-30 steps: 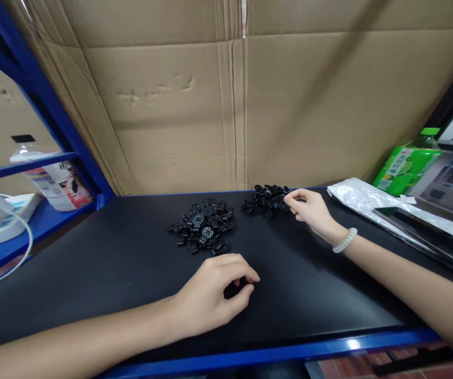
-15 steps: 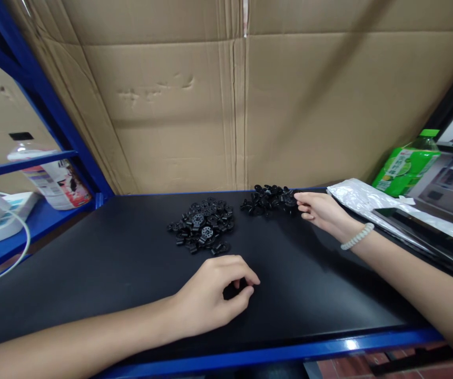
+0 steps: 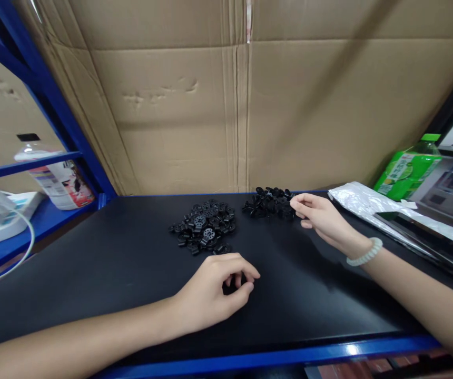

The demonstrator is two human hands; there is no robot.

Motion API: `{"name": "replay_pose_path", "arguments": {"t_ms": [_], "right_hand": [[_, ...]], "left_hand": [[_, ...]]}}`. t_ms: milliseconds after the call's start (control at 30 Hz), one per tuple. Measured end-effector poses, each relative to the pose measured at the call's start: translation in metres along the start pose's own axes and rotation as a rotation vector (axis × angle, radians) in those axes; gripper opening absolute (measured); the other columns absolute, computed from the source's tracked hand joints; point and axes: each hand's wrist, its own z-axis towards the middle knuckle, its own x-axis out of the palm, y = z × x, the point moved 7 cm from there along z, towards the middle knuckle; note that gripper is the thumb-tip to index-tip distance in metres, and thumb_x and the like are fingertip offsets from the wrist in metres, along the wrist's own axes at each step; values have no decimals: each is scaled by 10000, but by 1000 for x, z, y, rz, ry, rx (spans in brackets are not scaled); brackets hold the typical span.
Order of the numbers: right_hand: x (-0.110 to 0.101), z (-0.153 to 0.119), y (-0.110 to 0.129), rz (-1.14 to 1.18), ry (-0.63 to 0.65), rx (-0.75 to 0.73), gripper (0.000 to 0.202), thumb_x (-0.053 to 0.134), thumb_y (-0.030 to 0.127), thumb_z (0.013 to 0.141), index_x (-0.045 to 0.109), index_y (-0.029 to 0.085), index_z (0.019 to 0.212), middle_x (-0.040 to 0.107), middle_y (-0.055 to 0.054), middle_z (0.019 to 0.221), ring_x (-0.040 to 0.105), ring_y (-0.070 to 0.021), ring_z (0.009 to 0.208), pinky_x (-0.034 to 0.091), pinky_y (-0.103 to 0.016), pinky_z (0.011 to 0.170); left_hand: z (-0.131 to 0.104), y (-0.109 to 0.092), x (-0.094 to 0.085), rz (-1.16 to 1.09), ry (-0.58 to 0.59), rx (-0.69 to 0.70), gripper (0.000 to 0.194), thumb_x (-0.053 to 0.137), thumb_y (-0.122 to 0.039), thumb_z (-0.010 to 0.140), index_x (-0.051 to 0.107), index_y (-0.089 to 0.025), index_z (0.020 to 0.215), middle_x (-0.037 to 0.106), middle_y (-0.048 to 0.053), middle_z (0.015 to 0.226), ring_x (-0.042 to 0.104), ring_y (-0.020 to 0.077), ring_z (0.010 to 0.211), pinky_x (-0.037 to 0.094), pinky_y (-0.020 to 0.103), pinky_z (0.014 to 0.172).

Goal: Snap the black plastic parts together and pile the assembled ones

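On the black tabletop, my left hand (image 3: 220,288) rests with curled fingers, thumb and index tips slightly apart, nothing visible between them. Just beyond it is a larger pile of small black plastic parts (image 3: 206,226), several with round, perforated disc faces. A smaller pile of black parts (image 3: 268,202) lies farther back to the right. My right hand (image 3: 321,218), a pale coiled band on its wrist, is at that pile's right edge. Thumb and index finger are pinched together; whatever is between them, if anything, is hidden by the fingers.
A silvery bag (image 3: 355,195) and a dark flat device (image 3: 427,237) lie along the right side. Behind them leans a green bottle (image 3: 408,168). At left, a blue shelf frame holds a bottle (image 3: 62,184) and a white power strip (image 3: 1,226). Cardboard (image 3: 171,131) walls the back.
My right hand has shifted slightly, its pinched fingertips tilting up a little at the right pile's edge. My left hand stays nearly still. The whole view has shifted slightly.
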Motion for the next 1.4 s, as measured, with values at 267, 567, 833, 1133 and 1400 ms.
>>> {"name": "replay_pose_path", "arguments": {"t_ms": [267,567,833,1133,1400], "right_hand": [[4,4,-15,20,97,137,186,635,189,789,515,167,648,480,-4,623,344,-58,438,288,-163,313],[45,-41,14,-186,275,-176,184,623,366,840,558,195,832,538,4,731,554,-135,668,495,-228,529],[86,-86,23,-405,506,-484,92,530,223,911,604,193,864,609,-17,793,565,-136,725,456,-256,663],[92,-81,5,-231,472,-285,151,665,283,824,571,180,766,561,17,724,545,-111,660,476,-238,625],[99,-81,-10,-174,533,-141,261,577,410,881,550,161,812,566,25,684,533,-73,495,450,-197,468]], "left_hand": [[0,2,1,-53,9,-24,182,552,-86,784,688,-156,884,665,23,790,573,115,638,451,225,600],[3,23,-5,-366,-95,-269,275,598,-217,804,640,-127,1061,701,78,916,642,161,788,531,293,725],[-2,33,3,-735,-92,-516,458,772,-255,690,660,-114,1111,723,89,1002,675,178,874,515,338,889],[-2,35,-8,-709,-279,-458,256,757,-238,712,733,-133,945,763,51,822,700,180,806,551,286,809],[-3,29,-14,-646,-329,-414,139,728,-189,718,740,-136,845,748,15,689,696,137,653,574,214,679]]}}
